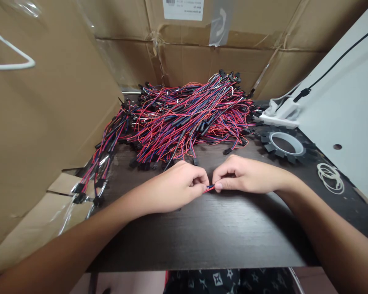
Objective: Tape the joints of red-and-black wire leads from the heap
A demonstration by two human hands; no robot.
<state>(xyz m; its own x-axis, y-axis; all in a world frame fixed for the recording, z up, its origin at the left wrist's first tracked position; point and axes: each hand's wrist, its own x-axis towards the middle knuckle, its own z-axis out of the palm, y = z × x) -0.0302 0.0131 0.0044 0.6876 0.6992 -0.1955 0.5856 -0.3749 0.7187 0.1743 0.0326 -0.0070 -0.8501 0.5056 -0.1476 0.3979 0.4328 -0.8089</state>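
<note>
Over the dark tabletop, my left hand [179, 185] and my right hand [248, 174] meet close together, each pinched on a short stretch of a wire harness [209, 188]. Red and dark blue wires of it show in the narrow gap between my fingertips. Most of the harness is hidden by my hands. Just beyond them lies a big heap of wire harnesses [184, 118], red, blue and orange with black connectors. Some harnesses [102, 151] hang off the heap on the left, toward a plastic-covered cardboard flap.
A roll ring with dark tape pieces [286, 145] lies right of the heap, near a coil of pale cord [330, 178]. Behind them is a white power strip [279, 118] with plugs. Cardboard boxes [187, 65] wall the back and left; a white panel [340, 102] stands right.
</note>
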